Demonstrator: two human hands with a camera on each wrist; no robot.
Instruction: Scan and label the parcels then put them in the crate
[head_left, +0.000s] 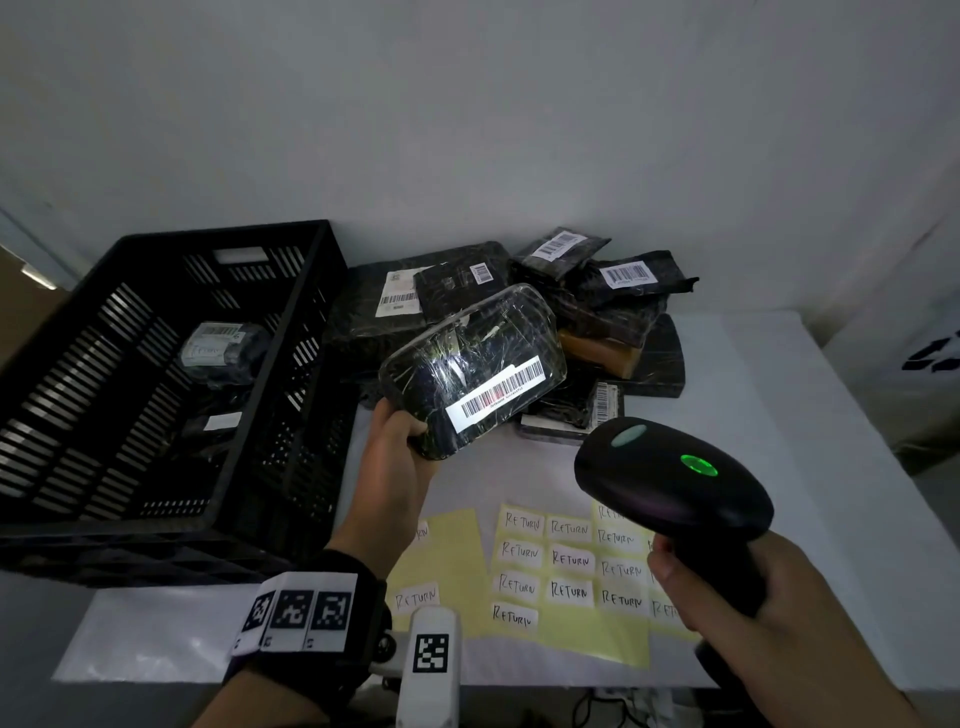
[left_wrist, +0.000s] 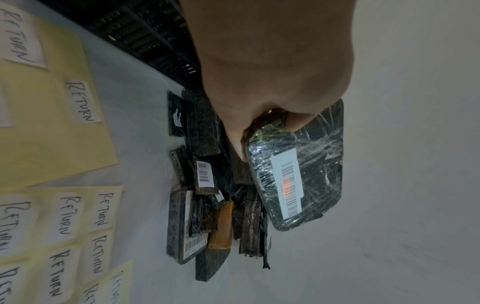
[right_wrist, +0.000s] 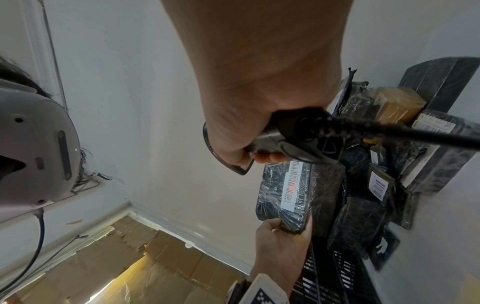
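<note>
The scanning step is under way: the left hand (head_left: 395, 457) is gripping one end of a shrink-wrapped parcel (head_left: 472, 369), fingers curled round its edge, and is holding it raised above the tabletop (head_left: 779, 415) in front of the parcel pile (head_left: 571, 312). The right hand (head_left: 727, 587) is clenching the handle of the scanner (head_left: 670, 478), aiming it so that a red glow is falling on the barcode label (head_left: 501, 392); a green lamp is glowing on the scanner's head.

The next move probably calls for peeling a RETURN sticker (head_left: 519, 553) from the yellow sheets, which will need a free hand, then carrying the parcel left to the black crate (head_left: 156, 364), where a labelled parcel is already lying.

The tabletop is wearing a white cover against a plain pale wall; flattened cardboard is showing on the floor in the right wrist view.
</note>
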